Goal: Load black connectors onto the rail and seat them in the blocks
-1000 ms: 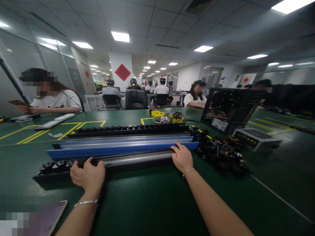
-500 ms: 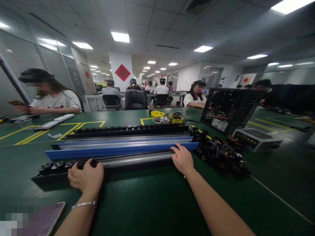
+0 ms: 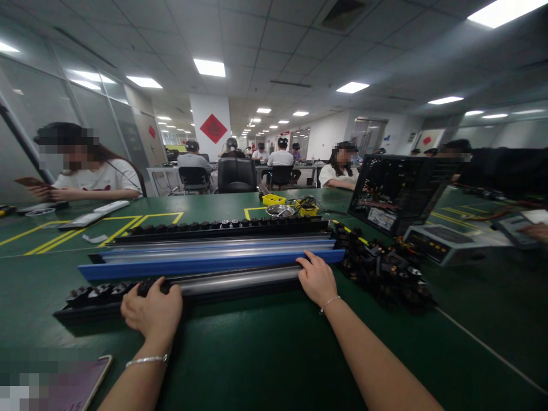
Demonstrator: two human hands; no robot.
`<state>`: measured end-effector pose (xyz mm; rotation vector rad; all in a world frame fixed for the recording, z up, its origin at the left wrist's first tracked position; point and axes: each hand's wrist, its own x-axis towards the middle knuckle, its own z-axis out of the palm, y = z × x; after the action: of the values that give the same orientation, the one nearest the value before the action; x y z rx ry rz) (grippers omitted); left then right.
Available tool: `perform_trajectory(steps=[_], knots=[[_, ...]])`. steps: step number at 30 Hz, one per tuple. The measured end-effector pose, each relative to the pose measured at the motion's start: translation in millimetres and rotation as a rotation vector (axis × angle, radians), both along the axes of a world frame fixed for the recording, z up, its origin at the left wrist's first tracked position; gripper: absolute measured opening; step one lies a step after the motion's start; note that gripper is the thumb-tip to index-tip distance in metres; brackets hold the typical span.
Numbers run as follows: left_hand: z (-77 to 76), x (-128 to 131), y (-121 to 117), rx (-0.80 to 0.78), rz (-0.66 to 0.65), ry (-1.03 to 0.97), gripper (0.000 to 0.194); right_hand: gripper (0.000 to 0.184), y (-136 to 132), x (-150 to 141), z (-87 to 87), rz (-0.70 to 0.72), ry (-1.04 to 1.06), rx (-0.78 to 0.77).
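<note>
A long black tray [image 3: 92, 308] lies across the green table in front of me, with small black parts [image 3: 92, 292] lined up at its left end and a shiny metal rail [image 3: 240, 278] along its middle. My left hand [image 3: 153, 313] curls over the tray's near edge beside the small parts. My right hand [image 3: 316, 278] rests with bent fingers on the right end of the metal rail. Behind it lie a blue rail [image 3: 205, 265] and a second black tray [image 3: 222, 228] of parts.
A heap of loose black parts [image 3: 385, 268] sits to the right. Beyond it stand an open computer case [image 3: 398, 191] and a grey box [image 3: 445, 242]. A phone [image 3: 72, 385] lies at my near left. Other people sit at the tables behind.
My left hand shifted slightly left along the tray, then back a little. My right hand has stayed put. At the far right, another person's hand with a device has come into view.
</note>
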<state>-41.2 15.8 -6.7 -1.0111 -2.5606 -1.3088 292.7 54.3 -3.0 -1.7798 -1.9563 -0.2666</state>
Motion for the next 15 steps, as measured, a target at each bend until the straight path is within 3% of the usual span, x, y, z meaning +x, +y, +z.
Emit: perform_trajectory(steps=[9, 15], knots=[[-1.3, 1.2, -1.1, -0.112, -0.061, 0.008, 0.049, 0.04, -0.4, -0.4, 0.9, -0.003, -0.002, -0.014], [4.2, 4.8, -1.9, -0.12, -0.017, -0.023, 0.048, 0.04, -0.2, -1.1, 0.9, -0.008, 0.007, -0.015]])
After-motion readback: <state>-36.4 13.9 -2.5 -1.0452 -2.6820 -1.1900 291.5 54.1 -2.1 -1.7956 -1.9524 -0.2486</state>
